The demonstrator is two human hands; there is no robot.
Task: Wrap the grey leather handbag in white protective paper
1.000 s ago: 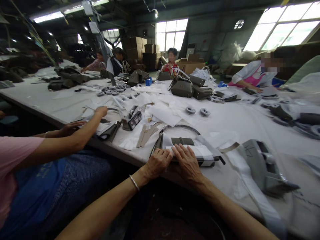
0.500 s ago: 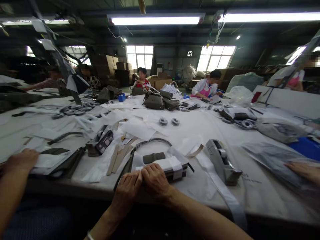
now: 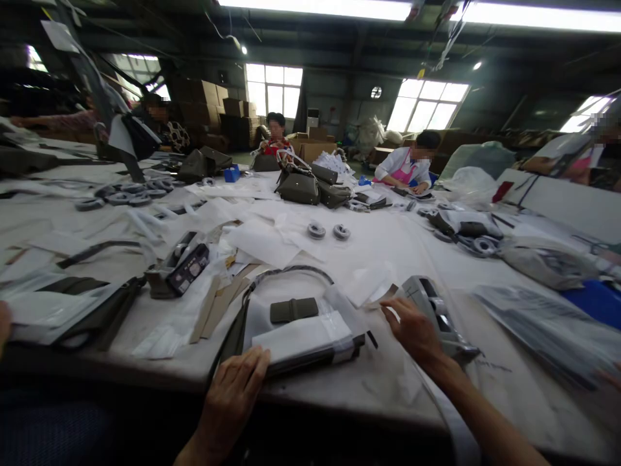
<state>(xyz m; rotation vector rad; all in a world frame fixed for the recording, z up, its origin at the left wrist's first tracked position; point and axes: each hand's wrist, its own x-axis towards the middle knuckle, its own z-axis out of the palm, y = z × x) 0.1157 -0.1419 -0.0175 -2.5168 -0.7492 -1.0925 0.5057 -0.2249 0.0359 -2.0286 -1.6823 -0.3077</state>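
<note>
A dark olive handbag (image 3: 291, 309) lies flat near the table's front edge, wrapped partly in white paper (image 3: 303, 336), its curved strap arching behind it. My left hand (image 3: 231, 391) rests flat on the bag's near left corner, fingers spread, gripping nothing. My right hand (image 3: 412, 330) reaches right of the bag and touches the grey tape dispenser (image 3: 436, 314), fingers near a tan strip of tape (image 3: 383, 296). Whether the fingers pinch the tape I cannot tell.
A second tape dispenser (image 3: 179, 266) and cardboard strips (image 3: 213, 304) lie at left. Another wrapped bag (image 3: 68, 310) sits at far left. Tape rolls (image 3: 327, 231), finished bags (image 3: 303, 184) and papers cover the white table (image 3: 398, 249). Several people work around it. Plastic sheets (image 3: 548, 323) lie at right.
My right hand left the bag and moved right to the tape dispenser. My left hand slid to the bag's near corner. The view tilted slightly.
</note>
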